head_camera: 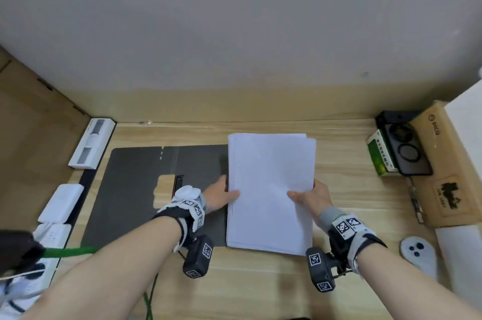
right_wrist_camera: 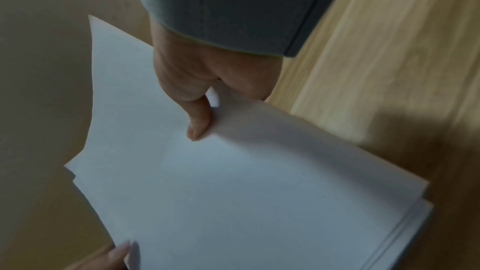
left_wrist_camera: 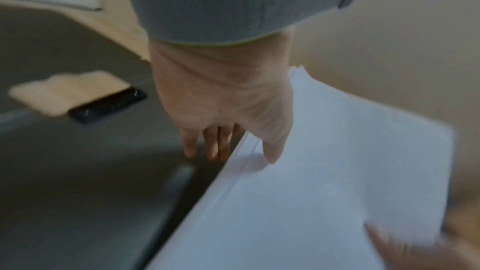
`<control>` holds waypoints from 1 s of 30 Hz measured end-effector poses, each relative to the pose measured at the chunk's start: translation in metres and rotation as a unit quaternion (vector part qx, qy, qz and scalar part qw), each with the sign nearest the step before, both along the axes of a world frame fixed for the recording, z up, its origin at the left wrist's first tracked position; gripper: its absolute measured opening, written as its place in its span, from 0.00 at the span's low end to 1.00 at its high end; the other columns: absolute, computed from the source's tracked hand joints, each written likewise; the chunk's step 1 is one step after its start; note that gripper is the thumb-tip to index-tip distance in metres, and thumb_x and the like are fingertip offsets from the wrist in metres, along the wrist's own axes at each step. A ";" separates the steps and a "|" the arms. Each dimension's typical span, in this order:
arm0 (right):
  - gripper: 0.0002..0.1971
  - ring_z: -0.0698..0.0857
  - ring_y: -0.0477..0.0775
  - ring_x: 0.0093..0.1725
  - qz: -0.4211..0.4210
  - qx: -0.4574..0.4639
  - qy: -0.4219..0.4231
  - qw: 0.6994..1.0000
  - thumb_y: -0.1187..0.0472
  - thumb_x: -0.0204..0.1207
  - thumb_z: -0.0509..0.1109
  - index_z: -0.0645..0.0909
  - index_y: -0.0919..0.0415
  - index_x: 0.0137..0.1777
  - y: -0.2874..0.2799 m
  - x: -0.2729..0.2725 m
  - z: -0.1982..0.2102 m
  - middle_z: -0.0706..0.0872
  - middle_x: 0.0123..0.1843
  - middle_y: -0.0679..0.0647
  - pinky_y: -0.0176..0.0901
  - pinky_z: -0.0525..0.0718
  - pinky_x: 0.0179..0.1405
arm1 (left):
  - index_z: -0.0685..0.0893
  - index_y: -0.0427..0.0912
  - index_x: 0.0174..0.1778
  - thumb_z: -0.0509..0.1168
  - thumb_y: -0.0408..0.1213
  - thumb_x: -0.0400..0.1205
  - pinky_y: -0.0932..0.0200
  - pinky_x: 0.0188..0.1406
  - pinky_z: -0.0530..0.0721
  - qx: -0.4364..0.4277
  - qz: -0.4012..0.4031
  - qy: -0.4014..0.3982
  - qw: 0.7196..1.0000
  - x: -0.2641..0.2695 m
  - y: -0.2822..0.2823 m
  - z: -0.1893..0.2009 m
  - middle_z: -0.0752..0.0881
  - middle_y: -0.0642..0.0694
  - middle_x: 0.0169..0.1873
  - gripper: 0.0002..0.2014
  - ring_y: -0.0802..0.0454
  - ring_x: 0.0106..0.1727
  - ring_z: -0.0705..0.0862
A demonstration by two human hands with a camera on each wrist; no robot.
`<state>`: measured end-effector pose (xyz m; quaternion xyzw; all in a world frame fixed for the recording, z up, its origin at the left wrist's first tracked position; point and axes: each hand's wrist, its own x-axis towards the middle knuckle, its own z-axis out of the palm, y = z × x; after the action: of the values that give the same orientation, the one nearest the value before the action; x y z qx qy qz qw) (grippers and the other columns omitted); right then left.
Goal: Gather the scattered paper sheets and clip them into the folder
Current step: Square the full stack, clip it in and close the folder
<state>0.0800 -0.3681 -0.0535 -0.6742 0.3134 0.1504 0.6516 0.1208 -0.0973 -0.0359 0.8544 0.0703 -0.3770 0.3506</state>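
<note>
While the stack of paper sheets is lifted a little above the table, its left edge overlaps the right edge of the open dark folder, which lies flat w/ its black clip near the middle. The sheet edges are not fully even: at the far right corner and the near edge some sheets stick out. Free table surface shows to the right of the stack and in front of it, toward the person. Further right, near the table edge, lie a green box and a wooden box; on the left a white tray and a power strip, well apart from the stack.

Left hand: grip closed on the stack's left edge, thumb on top, other fingers below the sheets. Right hand: pinches the right edge, thumb pressing on the top sheet, other fingers hidden under the paper.
</note>
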 end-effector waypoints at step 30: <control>0.09 0.88 0.48 0.36 -0.071 -0.007 -0.128 0.989 0.69 0.65 0.83 0.88 0.58 0.40 -0.058 -0.009 0.025 0.91 0.39 0.51 0.39 0.85 0.36 | 0.85 0.40 0.46 0.72 0.30 0.75 0.57 0.42 0.81 -0.166 0.197 -0.167 0.952 -0.014 -0.116 0.015 0.87 0.44 0.41 0.06 0.50 0.41 0.83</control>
<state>0.0713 -0.4257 -0.0282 -0.6683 0.2761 0.0141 0.6906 0.1070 -0.2134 -0.0206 0.8037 0.1144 -0.1586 0.5619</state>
